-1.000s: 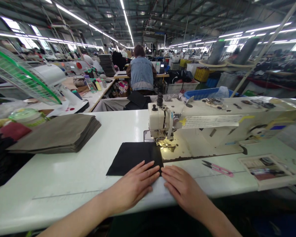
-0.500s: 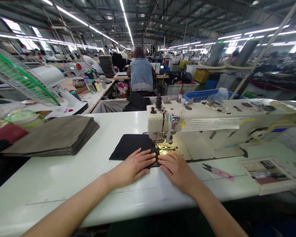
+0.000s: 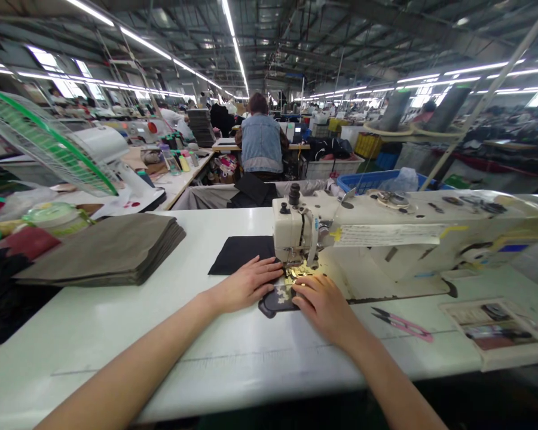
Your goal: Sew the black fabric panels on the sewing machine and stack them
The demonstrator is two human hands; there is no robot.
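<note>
Under the head of a white sewing machine (image 3: 305, 233) lies a piece of black fabric (image 3: 237, 251), flat on the table. My left hand (image 3: 250, 283) rests flat on the near edge of this fabric, fingers stretched toward the presser foot. To the right of the needle, my right hand (image 3: 320, 301) lies low over the brass-coloured needle plate (image 3: 298, 273), fingers extended and slightly bent. Whether its fingertips touch the fabric is hidden. A worn dark bed plate (image 3: 275, 300) shows between my hands.
Pink-handled thread snips (image 3: 403, 324) lie right of my right hand, near a tray of small tools (image 3: 497, 328). A stack of grey-brown fabric pieces (image 3: 103, 248) is at left, by a green and white fan (image 3: 49, 140). A person in a denim vest (image 3: 260, 143) sits ahead.
The black fabric and my left hand have moved away from me, past the presser foot, uncovering the front bed plate. The view has shifted slightly, and my right hand stays beside the needle.
</note>
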